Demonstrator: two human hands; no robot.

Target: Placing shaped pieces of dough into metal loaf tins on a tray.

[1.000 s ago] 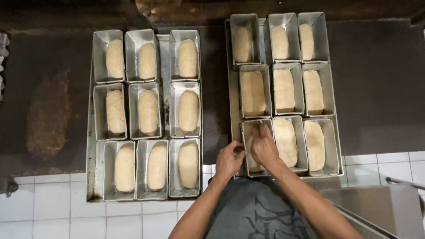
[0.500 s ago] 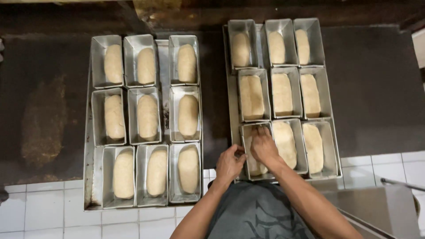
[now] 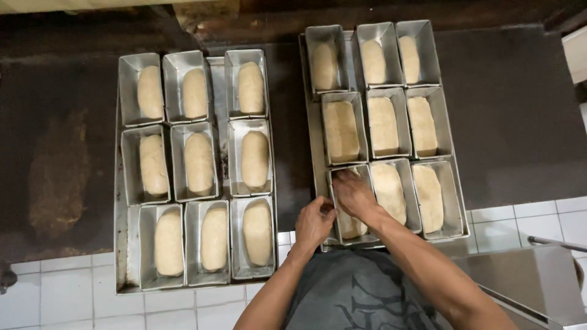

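On the far left, a dark worktop carried a pale floury smear. Next came the left baking tray, holding nine metal loaf tins in three rows of three, each with one pale dough loaf; the middle tin of that tray sat slightly apart from the right-hand column. Further right, the left hand gripped the near-left edge of the front-left tin of the right baking tray, fingers curled over its rim. The right hand lay inside that same tin, fingers spread flat and pressing down on the dough (only its near end showed below the palm). That tray also held nine tins, three by three, each with one loaf. White tiles ran along the bottom right.
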